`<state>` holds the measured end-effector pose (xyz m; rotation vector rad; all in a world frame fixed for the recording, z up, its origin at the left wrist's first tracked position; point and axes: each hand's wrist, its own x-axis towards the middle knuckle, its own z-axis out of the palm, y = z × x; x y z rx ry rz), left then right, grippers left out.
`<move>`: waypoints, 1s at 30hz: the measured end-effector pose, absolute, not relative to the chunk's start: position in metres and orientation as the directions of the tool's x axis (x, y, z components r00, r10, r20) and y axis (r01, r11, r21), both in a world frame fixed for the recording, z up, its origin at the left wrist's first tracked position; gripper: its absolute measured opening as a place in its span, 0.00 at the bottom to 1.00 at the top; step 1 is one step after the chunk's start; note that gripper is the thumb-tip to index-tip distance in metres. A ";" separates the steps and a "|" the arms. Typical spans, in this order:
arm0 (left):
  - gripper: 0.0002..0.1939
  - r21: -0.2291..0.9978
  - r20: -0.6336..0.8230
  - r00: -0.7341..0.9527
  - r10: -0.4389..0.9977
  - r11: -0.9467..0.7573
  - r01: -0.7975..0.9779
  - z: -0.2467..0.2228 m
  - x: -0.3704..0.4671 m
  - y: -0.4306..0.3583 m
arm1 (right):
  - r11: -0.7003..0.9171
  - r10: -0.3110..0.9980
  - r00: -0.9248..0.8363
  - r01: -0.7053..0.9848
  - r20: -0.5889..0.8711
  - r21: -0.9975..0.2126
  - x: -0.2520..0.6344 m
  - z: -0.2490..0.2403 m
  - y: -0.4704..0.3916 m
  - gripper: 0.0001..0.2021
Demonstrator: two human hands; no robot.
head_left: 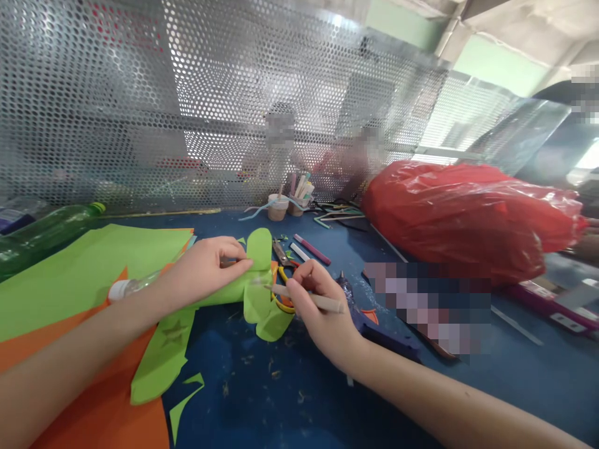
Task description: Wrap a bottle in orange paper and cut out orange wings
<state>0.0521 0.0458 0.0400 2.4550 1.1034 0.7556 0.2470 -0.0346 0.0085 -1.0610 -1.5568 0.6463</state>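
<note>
My left hand [219,265] is closed on the tail end of a plane-shaped model [219,293], made of lime-green paper around a clear plastic bottle. The bottle's white cap [119,290] shows at the left, and a star marks the green wing [171,333]. Between the fingers and thumb of my right hand [322,305] is a light-coloured pen [330,304]. Its tip meets or nearly meets the green tail pieces. Yellow-handled scissors [281,254] lie partly hidden behind the tail. A dark blue glue gun [384,333] rests beside my right wrist.
Green paper [93,255] and orange paper [112,393] cover the left side. A green bottle [51,234] lies beyond. Markers [312,249] and cups of pens [299,199] stand or lie toward the perforated metal screen [224,93]. A large red plastic bag [458,212] bulges at right.
</note>
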 end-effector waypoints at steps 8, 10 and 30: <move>0.15 0.505 0.334 0.552 0.764 -0.640 0.579 0.041 0.053 0.045 | 0.408 0.904 0.009 0.290 0.428 -0.866 0.249 0.007 -0.032 0.08; 0.15 0.501 0.334 0.552 0.764 -0.640 0.583 0.042 0.053 0.044 | 0.405 0.902 0.024 0.304 0.432 -0.862 0.250 0.006 -0.033 0.08; 0.15 0.499 0.335 0.556 0.761 -0.644 0.581 0.042 0.053 0.044 | 0.422 0.889 0.020 0.348 0.457 -0.837 0.248 0.001 -0.030 0.09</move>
